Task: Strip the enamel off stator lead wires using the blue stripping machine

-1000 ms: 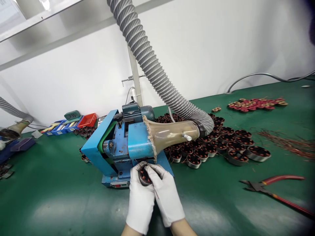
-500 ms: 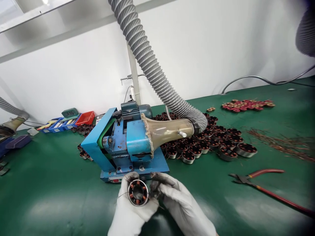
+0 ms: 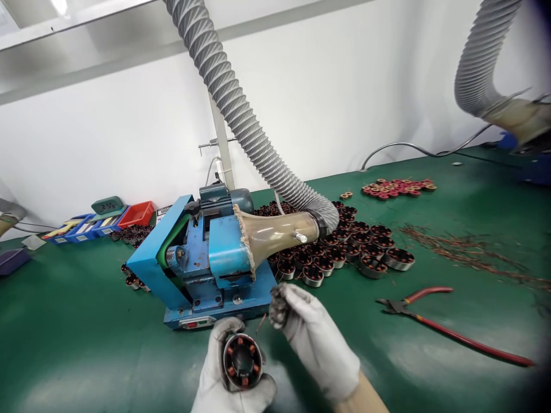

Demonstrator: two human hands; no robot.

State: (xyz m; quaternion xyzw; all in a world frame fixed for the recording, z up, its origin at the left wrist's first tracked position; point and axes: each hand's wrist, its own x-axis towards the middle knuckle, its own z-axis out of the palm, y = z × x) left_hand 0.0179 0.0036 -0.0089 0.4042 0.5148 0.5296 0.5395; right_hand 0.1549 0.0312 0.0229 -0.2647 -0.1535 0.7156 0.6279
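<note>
My left hand [image 3: 228,396], in a white glove, grips a motor stator [image 3: 242,362]. Copper windings line the inside of its metal ring, and its open face is turned towards me. A thin copper wire [image 3: 260,323] sticks up beside the ring. Up and to the right of the stator, apart from it, my right hand [image 3: 307,332] has its fingers drawn together. The fingertips of that glove are blackened, and whatever they may pinch is hidden. Just beyond both hands stands a blue belt-driven machine [image 3: 230,252] with a hose-fed hood [image 3: 279,232].
Many stators [image 3: 312,275] crowd the green table behind and right of the machine. Red-handled cutting pliers [image 3: 400,307] lie at the right, with loose copper wire scraps [image 3: 456,246] behind them. Red and tan rings [image 3: 396,188], a red bin [image 3: 136,214] and a grey hose [image 3: 249,120] are farther back.
My right hand has drawn away from the stator, upward and to the right. My left hand still holds the stator, now slightly lower. The view has turned right.
</note>
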